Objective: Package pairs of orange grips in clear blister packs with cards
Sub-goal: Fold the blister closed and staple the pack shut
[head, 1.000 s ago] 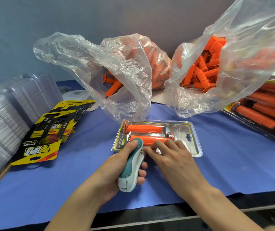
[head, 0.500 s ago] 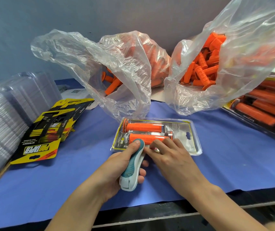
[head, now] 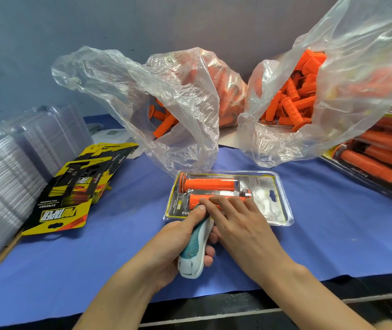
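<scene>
A clear blister pack (head: 277, 198) lies flat on the blue table cover, holding two orange grips (head: 208, 184) over a printed card. My left hand (head: 173, 244) grips a teal and white stapler (head: 193, 251), its nose at the pack's near edge. My right hand (head: 240, 222) lies on the pack with straight fingers pressing over the nearer grip. Most of that grip is hidden under my fingers.
Two clear plastic bags of loose orange grips (head: 171, 120) (head: 297, 101) stand behind the pack. Yellow and black cards (head: 71, 196) lie at left beside stacks of empty blister shells (head: 2, 177). Finished packs (head: 375, 163) pile up at right. The table's front edge (head: 237, 303) runs below my wrists.
Both hands stay at the pack's near edge. My left thumb and the stapler's nose have edged slightly further onto the pack; my right fingers remain pressed on the nearer grip.
</scene>
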